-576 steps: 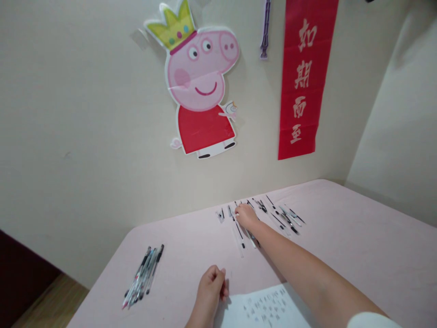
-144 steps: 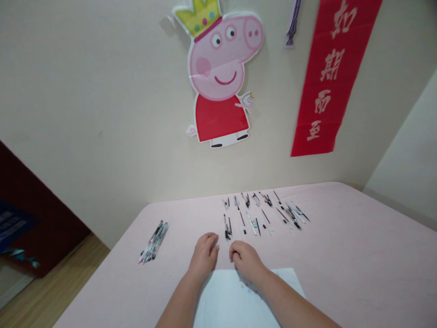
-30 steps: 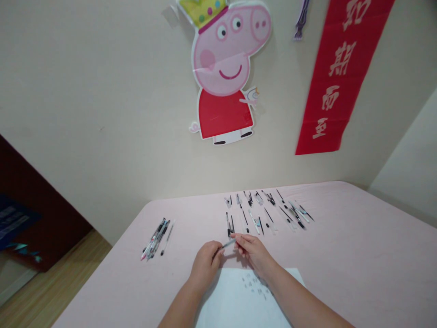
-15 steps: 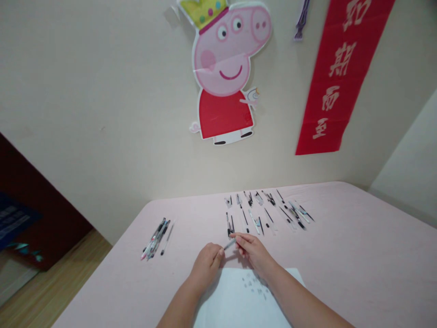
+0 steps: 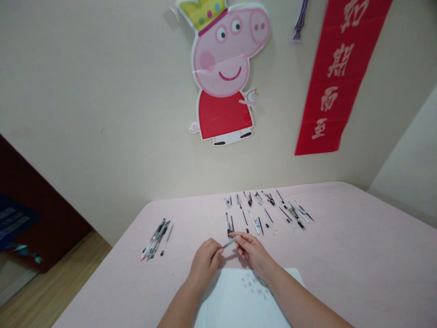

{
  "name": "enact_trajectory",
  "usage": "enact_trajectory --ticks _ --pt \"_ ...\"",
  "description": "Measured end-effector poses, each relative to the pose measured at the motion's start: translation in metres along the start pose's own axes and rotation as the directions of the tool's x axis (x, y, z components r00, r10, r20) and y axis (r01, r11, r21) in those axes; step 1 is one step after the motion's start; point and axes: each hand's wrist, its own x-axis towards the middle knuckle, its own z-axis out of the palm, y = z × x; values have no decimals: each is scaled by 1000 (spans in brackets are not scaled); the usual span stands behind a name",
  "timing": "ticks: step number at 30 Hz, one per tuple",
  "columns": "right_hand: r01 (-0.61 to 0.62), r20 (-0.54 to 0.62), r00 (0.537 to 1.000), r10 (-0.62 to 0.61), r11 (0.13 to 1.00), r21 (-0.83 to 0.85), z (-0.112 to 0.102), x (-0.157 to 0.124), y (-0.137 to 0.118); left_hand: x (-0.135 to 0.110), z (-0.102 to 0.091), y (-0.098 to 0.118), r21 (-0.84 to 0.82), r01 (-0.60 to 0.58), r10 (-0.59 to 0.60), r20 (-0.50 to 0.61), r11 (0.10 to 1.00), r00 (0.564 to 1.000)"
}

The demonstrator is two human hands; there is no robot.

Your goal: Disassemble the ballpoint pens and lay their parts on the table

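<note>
A slim pen (image 5: 229, 243) with a clear, greyish barrel is stretched between my two hands, just above the table. My left hand (image 5: 205, 259) pinches its lower left end between thumb and fingers. At the upper right end, my right hand (image 5: 251, 248) grips it with thumb and index finger. Fingers cover both ends of the pen. Beneath my hands lies a white sheet (image 5: 235, 300) with several small dark bits (image 5: 254, 284) on it. Just beyond my right hand rest pen parts (image 5: 228, 224), black and clear.
Rows of taken-apart pens (image 5: 268, 212), with refills, caps and barrels, lie across the back of the pink-covered table (image 5: 358, 255). To the left is a bundle of whole pens (image 5: 156, 239), with a single pen (image 5: 167, 239) beside it. A wall (image 5: 136, 136) rises behind the table.
Almost nothing differs. My left hand has shifted slightly left and up, the pen still held between both hands. The view has moved very slightly.
</note>
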Motion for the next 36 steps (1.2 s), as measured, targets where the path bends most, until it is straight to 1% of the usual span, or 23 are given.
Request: enact_trajectory --ticks 2,7,14,16,19,20,22,24,27,29,33,36 --pt "-4 -6 1000 4 1000 3 0 0 0 0 1 -1 -2 5 -5 10 1000 1000" --pt "-10 4 1000 9 1000 16 -1 -1 -1 -2 4 -5 6 86 -86 -5 996 996" --pt "-18 -4 1000 19 999 47 -1 0 1 -2 1 -2 -10 19 -19 27 1000 999" --pt "-16 -9 1000 17 999 50 0 0 0 -2 2 -5 -20 41 -41 33 999 999" --pt "-14 -7 1000 14 999 37 0 0 0 -3 5 -9 -16 98 -98 8 995 995" --pt "-13 -8 1000 14 999 30 0 0 1 -3 6 -10 -7 98 -98 0 995 995" --pt "-13 -8 1000 13 1000 25 -1 1 1 -3 5 -9 12 61 -61 -2 998 998" --pt "-13 -3 1000 14 999 33 -2 1 2 -2 2 -6 21 12 -12 5 1000 1000" --pt "-12 -2 1000 12 999 44 -2 1 2 -1 -1 -1 25 -16 16 12 1000 1000" --pt "-13 -5 1000 13 999 46 -2 1 1 -1 -1 0 33 -9 9 16 999 1000" --pt "-17 -2 1000 17 999 49 -1 0 0 -1 1 -2 61 53 -53 -2 997 999" --pt "-16 -3 1000 16 999 51 -1 0 -1 -1 1 -2 71 23 -22 -9 997 1000"
